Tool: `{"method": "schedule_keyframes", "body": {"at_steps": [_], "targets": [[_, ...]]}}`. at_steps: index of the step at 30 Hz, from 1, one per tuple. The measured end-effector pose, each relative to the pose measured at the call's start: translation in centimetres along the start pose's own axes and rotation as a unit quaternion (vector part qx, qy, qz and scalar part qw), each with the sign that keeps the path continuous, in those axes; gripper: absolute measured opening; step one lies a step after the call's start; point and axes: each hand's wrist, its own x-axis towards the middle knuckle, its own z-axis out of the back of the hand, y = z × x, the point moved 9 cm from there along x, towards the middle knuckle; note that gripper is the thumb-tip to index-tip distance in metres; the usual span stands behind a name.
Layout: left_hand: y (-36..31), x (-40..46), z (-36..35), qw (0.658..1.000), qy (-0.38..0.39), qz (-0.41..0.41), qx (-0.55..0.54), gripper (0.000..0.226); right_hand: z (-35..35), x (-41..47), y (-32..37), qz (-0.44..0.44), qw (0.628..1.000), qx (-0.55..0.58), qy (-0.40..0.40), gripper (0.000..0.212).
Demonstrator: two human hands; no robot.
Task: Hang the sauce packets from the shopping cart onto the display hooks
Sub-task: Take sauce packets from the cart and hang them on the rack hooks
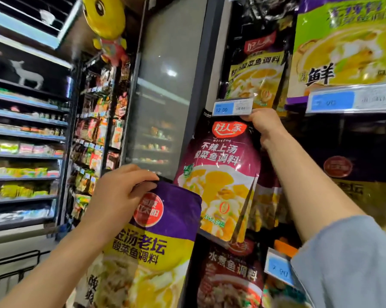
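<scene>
Count at this moment: two sauce packets in hand, one per hand. My right hand (262, 125) is raised high, fingers curled over the top edge of the maroon packet (221, 174), pinching it just beneath the blue price tag (233, 107); the packet hangs down from that grip in front of the display. My left hand (120, 196) is lower and nearer, fingers and thumb closed on the top edge of the purple-and-yellow packet (156, 245), which sits just left of and partly below the maroon one. On the display I count at least four other hung packets: a black-and-yellow one (256, 70) above the tag, a large green one (347, 41) at upper right, a dark red one (229, 276) low down, and a dark one (352, 174) at right. Two more price tags show (352, 101) (278, 270). The hook itself is hidden behind tag and hand. Far left, chilled shelves (25, 134); a glass door (165, 90) stands between.
</scene>
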Motion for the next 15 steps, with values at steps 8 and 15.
{"method": "schedule_keyframes", "body": {"at_steps": [8,15], "targets": [[0.1,-0.4,-1.3,1.000,0.007,0.011,-0.004,0.024,0.4,1.3,-2.1,-0.087,0.996,0.011,0.008,0.023],[-0.6,-0.2,-0.9,1.000,-0.010,0.004,-0.007,0.012,1.9,3.0,-4.5,-0.129,0.991,-0.044,-0.017,0.043]]}}
